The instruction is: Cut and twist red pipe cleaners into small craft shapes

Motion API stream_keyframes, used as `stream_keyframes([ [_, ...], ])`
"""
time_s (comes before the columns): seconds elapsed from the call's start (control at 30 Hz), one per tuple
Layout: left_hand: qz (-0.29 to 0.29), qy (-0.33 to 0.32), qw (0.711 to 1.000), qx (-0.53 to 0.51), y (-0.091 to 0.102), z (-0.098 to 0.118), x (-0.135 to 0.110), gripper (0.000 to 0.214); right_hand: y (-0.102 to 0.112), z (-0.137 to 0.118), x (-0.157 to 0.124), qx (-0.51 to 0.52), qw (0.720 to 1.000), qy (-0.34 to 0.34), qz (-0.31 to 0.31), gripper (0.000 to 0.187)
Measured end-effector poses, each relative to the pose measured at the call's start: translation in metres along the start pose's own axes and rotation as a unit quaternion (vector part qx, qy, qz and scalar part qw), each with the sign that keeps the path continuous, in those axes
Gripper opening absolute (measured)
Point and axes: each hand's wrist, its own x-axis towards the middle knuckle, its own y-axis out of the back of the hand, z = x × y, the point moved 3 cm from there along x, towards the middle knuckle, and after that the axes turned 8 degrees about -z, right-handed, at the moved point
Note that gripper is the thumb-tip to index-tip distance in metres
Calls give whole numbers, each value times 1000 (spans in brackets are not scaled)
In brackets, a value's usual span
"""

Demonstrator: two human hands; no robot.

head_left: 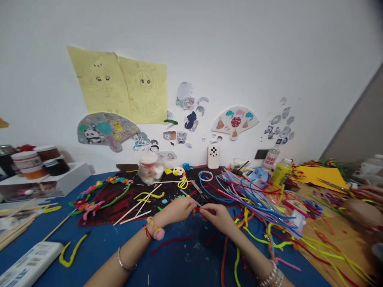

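My left hand (183,208) and my right hand (218,217) meet over the middle of the blue table, fingertips pinched close together. Between them shows a short bit of red pipe cleaner (197,209), mostly hidden by the fingers. Just behind the hands lie scissors (204,198) on a dark mat (172,193). A loose red pipe cleaner (170,245) rests on the table below my left wrist, among tiny scraps. To the right of my right hand spreads a big pile of coloured pipe cleaners (254,203), some in clear plastic.
Wooden sticks (140,203) and a colourful flower garland (101,191) lie left. A phone (213,156) leans on the wall. Bottles (281,171) stand behind the pile. Paint jars (28,163) sit on a white box at left. Another person's hand (372,193) is at far right.
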Motion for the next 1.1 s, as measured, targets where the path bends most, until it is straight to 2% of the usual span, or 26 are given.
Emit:
stream_keyframes([
  [0.13,-4,-14,1000,8,-1,-2,0,25,-6,-4,-3,-66,997,19,-18,20],
  [0.23,10,-11,1000,-9,1,-2,2,29,-8,-3,-3,-88,996,24,-7,24],
  [0.37,37,9,998,-56,8,-4,4,35,-9,1,0,-64,998,14,3,31],
  [0.5,32,30,993,-109,9,-7,4,41,-13,5,2,-27,999,0,-21,35],
  [0.67,51,38,987,-149,5,-7,5,37,-20,3,0,-1,998,-1,-56,38],
  [0.97,40,30,978,-204,8,-3,3,35,-28,-6,-6,20,997,12,-78,37],
  [1.1,17,30,971,-237,8,-3,3,35,-30,-4,-6,27,996,15,-82,39],
])
